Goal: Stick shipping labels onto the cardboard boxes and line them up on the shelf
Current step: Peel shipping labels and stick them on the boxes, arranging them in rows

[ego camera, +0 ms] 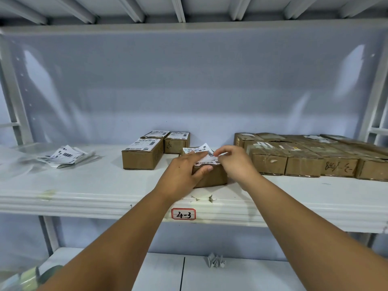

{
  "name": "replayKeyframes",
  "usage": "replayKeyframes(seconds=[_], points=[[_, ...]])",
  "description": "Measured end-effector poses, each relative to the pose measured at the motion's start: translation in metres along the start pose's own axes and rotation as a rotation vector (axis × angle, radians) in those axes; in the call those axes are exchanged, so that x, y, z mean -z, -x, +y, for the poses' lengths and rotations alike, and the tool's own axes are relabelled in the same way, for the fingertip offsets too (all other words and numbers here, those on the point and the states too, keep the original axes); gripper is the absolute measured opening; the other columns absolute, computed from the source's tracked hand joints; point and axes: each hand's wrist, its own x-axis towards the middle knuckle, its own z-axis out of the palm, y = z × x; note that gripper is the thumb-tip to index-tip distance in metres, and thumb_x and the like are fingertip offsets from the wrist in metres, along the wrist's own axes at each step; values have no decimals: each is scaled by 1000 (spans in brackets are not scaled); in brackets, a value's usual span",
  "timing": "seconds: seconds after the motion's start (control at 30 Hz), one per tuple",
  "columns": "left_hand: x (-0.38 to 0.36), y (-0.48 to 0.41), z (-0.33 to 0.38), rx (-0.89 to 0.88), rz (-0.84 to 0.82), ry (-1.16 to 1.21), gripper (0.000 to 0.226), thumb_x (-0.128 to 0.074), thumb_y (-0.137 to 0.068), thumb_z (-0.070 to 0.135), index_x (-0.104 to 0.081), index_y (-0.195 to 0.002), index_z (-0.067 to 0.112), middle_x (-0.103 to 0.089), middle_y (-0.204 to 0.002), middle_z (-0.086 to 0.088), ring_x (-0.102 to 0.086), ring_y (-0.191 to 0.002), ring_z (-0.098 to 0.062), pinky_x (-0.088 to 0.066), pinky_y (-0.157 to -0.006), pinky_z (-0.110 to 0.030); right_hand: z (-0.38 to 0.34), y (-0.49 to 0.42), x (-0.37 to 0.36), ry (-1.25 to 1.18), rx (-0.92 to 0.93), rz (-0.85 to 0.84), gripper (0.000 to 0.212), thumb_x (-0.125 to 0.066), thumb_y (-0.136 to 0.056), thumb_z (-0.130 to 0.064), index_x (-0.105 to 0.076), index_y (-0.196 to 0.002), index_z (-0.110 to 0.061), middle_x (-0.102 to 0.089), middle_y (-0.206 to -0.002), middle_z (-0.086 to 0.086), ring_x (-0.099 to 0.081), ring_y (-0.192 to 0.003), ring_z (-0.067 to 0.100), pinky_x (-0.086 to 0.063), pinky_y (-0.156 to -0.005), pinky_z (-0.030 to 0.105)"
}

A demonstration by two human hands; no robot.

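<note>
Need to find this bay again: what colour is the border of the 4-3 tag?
Red, round the white tag with black writing; head view shows it best.

Shelf (94, 185): cardboard boxes (304, 164), loose labels (65, 156)
</note>
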Motion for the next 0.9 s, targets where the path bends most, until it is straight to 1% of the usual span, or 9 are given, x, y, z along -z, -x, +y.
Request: replayKeyframes(seconds=[0.07,0.2,0.27,0.37,0.47,0.6,0.7,0.8,0.9], points=[[0,1,1,10,56,-14,38,-64,-86,37,-66,-116,14,-66,-117,-1,-58,-110,-15,-31,-86,-9,6,1,0,-77,-11,-40,32,-47,-89,-12,-68,-76,-31,-64,-85,-7,-50,-68,9,-36,-59,23],[3,4,6,-9,99,6,31,-70,-82,29,-72,-103,6,-70,-111,-5,-63,-106,-18,-34,-88,-11,10,5,-4,-193,-26,-65,34,-44,-89,-11,-72,-85,-31,-69,-112,-6,-59,-105,11,-45,-93,26],[5,4,8,-22,110,13,29,-70,-82,26,-72,-102,5,-70,-110,-6,-63,-106,-18,-33,-89,-9,7,2,0,-262,-82,-123,32,-46,-89,-11,-74,-94,-26,-68,-111,-4,-60,-102,15,-45,-87,26],[5,4,9,-48,117,15,28,-69,-84,24,-72,-102,4,-71,-108,-7,-64,-103,-20,-35,-87,-13,0,-2,8,-303,-173,-253,30,-47,-90,-15,-72,-106,-22,-62,-93,-4,-56,-84,17,-42,-68,26],[5,4,9,-64,106,-3,29,-67,-85,26,-71,-105,5,-70,-110,-6,-63,-105,-19,-35,-88,-14,0,-13,8,-334,-230,-339,36,-44,-85,-9,-73,-103,-21,-64,-98,-3,-55,-88,18,-44,-80,28],[4,3,6,-73,141,-2,29,-70,-82,27,-73,-102,5,-72,-106,-5,-65,-100,-18,-30,-86,-3,0,-27,1,-376,-263,-380,29,-50,-87,-9,-75,-93,-22,-70,-110,6,-61,-95,22,-46,-96,35],[3,2,3,-62,140,5,29,-71,-81,29,-73,-100,7,-72,-105,-3,-65,-100,-14,-28,-86,1,-1,-39,-6,-397,-285,-408,34,-45,-90,-8,-70,-110,-21,-70,-101,5,-64,-83,18,-51,-81,30],[2,1,1,-66,136,-8,28,-70,-82,31,-74,-100,9,-72,-104,-2,-64,-99,-13,-33,-85,-5,-6,-42,-10,-401,-282,-407,41,-39,-92,-5,-63,-122,-18,-67,-97,2,-60,-71,12,-50,-60,18],[6,-1,1,42,82,102,25,-60,-89,36,-75,-93,16,-73,-85,8,-63,-76,1,-44,-71,-15,-4,-41,-10,-438,-247,-396,41,-38,-93,-3,-59,-127,-15,-63,-103,6,-59,-67,9,-47,-48,11]])
